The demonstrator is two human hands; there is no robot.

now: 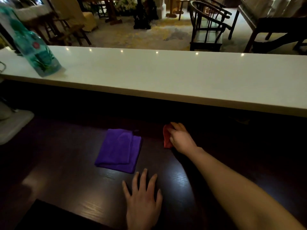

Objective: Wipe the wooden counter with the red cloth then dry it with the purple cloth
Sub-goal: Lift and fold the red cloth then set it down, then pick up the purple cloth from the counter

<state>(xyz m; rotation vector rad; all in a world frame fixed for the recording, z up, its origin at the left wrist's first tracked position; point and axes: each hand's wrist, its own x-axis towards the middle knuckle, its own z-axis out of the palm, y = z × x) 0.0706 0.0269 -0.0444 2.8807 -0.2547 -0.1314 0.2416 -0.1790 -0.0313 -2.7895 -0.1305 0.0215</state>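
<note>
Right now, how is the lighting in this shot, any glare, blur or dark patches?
Head view: dim overall; the wooden counter shows streaky glare near the left hand; deep shadow under the white ledge darkens the red cloth in the right hand; the teal bottle looks blurred; the purple cloth reads clearly.

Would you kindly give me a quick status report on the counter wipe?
Right hand pressing red cloth on wooden counter. Left hand flat, empty. Purple cloth folded, untouched, left of red.
</note>
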